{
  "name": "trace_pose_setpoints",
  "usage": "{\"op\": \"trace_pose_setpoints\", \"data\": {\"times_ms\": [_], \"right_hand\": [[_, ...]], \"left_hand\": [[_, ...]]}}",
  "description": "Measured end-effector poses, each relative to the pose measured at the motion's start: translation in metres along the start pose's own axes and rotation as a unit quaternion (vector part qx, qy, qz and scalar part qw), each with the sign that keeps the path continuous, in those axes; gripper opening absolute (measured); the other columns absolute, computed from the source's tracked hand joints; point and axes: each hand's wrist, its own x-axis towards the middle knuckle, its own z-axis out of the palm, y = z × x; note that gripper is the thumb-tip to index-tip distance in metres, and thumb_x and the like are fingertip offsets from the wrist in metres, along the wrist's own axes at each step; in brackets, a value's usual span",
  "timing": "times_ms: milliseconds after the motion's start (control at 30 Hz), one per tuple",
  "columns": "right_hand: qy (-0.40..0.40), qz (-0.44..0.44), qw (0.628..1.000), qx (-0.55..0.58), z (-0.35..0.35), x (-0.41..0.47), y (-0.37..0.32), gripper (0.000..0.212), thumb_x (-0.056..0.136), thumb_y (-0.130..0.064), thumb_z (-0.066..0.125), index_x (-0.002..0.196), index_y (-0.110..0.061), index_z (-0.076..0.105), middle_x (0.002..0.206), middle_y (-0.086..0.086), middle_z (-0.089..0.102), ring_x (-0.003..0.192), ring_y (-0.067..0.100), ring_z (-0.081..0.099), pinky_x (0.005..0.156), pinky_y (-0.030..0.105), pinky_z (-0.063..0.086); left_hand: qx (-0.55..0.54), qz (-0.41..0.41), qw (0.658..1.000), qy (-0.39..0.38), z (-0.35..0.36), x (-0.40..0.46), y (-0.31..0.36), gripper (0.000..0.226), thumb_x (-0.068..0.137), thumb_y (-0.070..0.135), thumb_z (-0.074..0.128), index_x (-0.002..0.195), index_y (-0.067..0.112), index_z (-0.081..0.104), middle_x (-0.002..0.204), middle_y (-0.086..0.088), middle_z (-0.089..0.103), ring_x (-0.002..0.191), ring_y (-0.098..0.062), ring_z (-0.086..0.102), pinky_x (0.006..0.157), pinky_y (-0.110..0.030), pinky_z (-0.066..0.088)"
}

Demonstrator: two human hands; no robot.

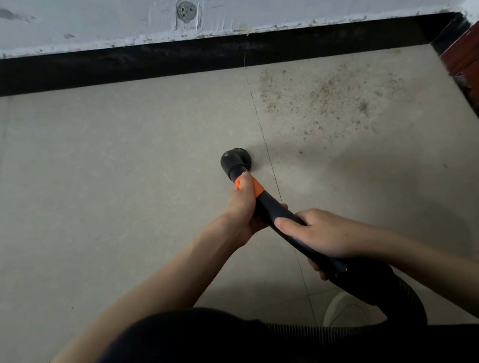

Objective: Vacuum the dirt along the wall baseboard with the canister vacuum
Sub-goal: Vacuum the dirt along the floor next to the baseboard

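Observation:
A black vacuum wand (276, 210) with an orange collar (250, 186) ends in a round black brush nozzle (235, 161) that sits on the beige tiled floor. My left hand (243, 210) grips the wand just below the collar. My right hand (320, 235) grips it lower down, where it joins the ribbed black hose (401, 294). Brown dirt (332, 91) lies scattered on the floor to the upper right of the nozzle, reaching up to the black baseboard (160, 60). The nozzle is left of and below the dirt, apart from it.
A scuffed white wall (96, 16) rises above the baseboard. A red-brown door frame (475, 50) stands at the right corner. A tile joint (263, 137) runs from the baseboard down past the nozzle. A white shoe (346, 309) shows beside the hose near my dark-clothed knee.

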Motion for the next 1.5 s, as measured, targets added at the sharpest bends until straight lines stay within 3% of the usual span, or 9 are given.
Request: {"op": "trace_pose_setpoints", "data": {"times_ms": [167,367,567,667,867,1100,1500], "right_hand": [[0.031,0.005,0.999,0.004,0.000,-0.003,0.006,0.049,0.096,-0.055,0.041,0.083,-0.008,0.046,0.047,0.005,0.058,0.044,0.025,0.060,0.044,0.028,0.049],[-0.004,-0.020,0.999,-0.028,0.002,0.001,0.002,0.052,0.093,-0.059,0.039,0.090,-0.008,0.048,0.050,0.004,0.061,0.047,0.025,0.062,0.049,0.031,0.051],[-0.074,-0.054,0.994,-0.051,0.002,0.013,-0.010,0.049,0.095,-0.058,0.038,0.092,-0.010,0.045,0.054,0.007,0.062,0.047,0.024,0.062,0.050,0.028,0.050],[-0.058,-0.061,0.995,-0.060,0.003,0.017,-0.014,0.049,0.094,-0.060,0.039,0.089,-0.012,0.046,0.054,0.004,0.062,0.046,0.023,0.062,0.048,0.026,0.049],[0.006,-0.060,0.995,-0.079,0.003,0.016,-0.010,0.057,0.093,-0.061,0.037,0.091,-0.006,0.052,0.051,0.003,0.064,0.046,0.023,0.064,0.041,0.023,0.047],[0.028,-0.008,1.000,-0.008,-0.011,-0.007,0.028,0.051,0.094,-0.058,0.040,0.087,-0.008,0.049,0.048,0.003,0.061,0.041,0.021,0.060,0.040,0.022,0.045],[0.036,-0.012,0.998,0.058,-0.025,-0.016,0.054,0.051,0.095,-0.060,0.039,0.086,-0.010,0.046,0.051,0.005,0.063,0.046,0.024,0.063,0.045,0.025,0.048]], "left_hand": [[0.002,-0.006,1.000,-0.028,0.011,0.000,-0.002,0.057,0.099,0.048,0.033,0.130,0.001,0.033,0.080,-0.014,0.057,0.051,-0.021,0.067,0.041,-0.028,0.052],[-0.036,0.002,0.999,0.011,-0.001,-0.002,-0.007,0.045,0.099,0.048,0.034,0.098,0.004,0.044,0.075,-0.011,0.055,0.051,-0.020,0.067,0.045,-0.027,0.052],[-0.107,0.039,0.987,0.116,-0.021,-0.001,-0.015,0.044,0.094,0.047,0.042,0.115,0.008,0.043,0.078,-0.011,0.056,0.044,-0.021,0.066,0.040,-0.027,0.051],[-0.120,0.048,0.986,0.110,-0.026,0.001,-0.011,0.044,0.095,0.049,0.043,0.111,0.008,0.042,0.079,-0.011,0.055,0.045,-0.021,0.066,0.039,-0.027,0.050],[-0.083,0.048,0.993,0.064,-0.015,0.004,-0.003,0.041,0.096,0.050,0.040,0.091,0.010,0.046,0.078,-0.010,0.057,0.054,-0.020,0.067,0.052,-0.031,0.052],[-0.019,0.009,1.000,-0.013,0.023,0.005,-0.017,0.045,0.097,0.047,0.039,0.117,0.006,0.039,0.082,-0.014,0.055,0.052,-0.022,0.068,0.044,-0.028,0.053],[0.049,-0.013,0.997,-0.050,0.054,0.008,-0.021,0.063,0.096,0.048,0.041,0.132,-0.003,0.036,0.085,-0.015,0.057,0.062,-0.024,0.069,0.047,-0.029,0.054]]}}
